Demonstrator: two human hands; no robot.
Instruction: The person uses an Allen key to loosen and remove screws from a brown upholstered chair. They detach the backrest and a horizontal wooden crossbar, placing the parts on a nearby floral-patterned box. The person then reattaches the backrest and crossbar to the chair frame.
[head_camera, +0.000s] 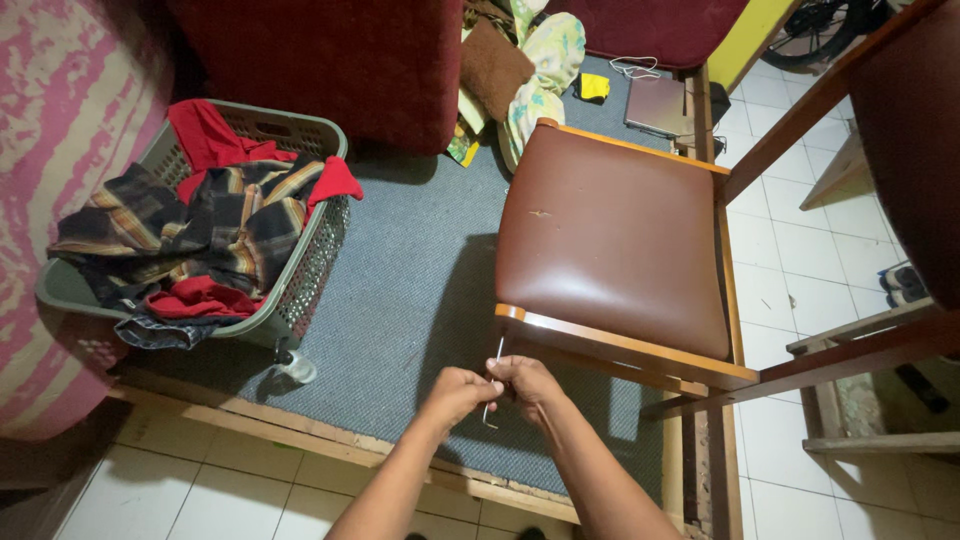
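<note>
At nine o'clock a pink-and-cream patterned cloth (60, 180) fills the left edge. Just right of it, at ten o'clock, a grey-green laundry basket (310, 262) stands on the grey carpet (410, 290), heaped with a dark striped garment (215, 225) and red clothes (205, 135); some denim (160, 332) hangs over its near rim. A small clear bottle (293, 367) lies on the carpet just under the basket's near corner. At twelve o'clock a dark red cushion (345, 65) rises behind the basket, with a brown pillow (492, 68) and a pale flowered cloth (540, 70) to its right.

At six o'clock the two forearms come up from the bottom edge and meet over the carpet's near part. The left hand (457, 393) is curled closed, its fingertips pinched on a thin white cord (496, 385); the right hand (528, 383), touching it, is likewise closed on the same cord. The cord runs up from the hands and down below them in a short hooked end, just in front of the chair's wooden front rail.

That chair (615, 235), with a brown leather seat and orange wooden frame, sits at one o'clock, directly beyond the hands. Behind it at one o'clock lie a closed laptop (655, 103) and a yellow object (595, 86). At three o'clock a second chair (905, 150) stands over white floor tiles (780, 290).
</note>
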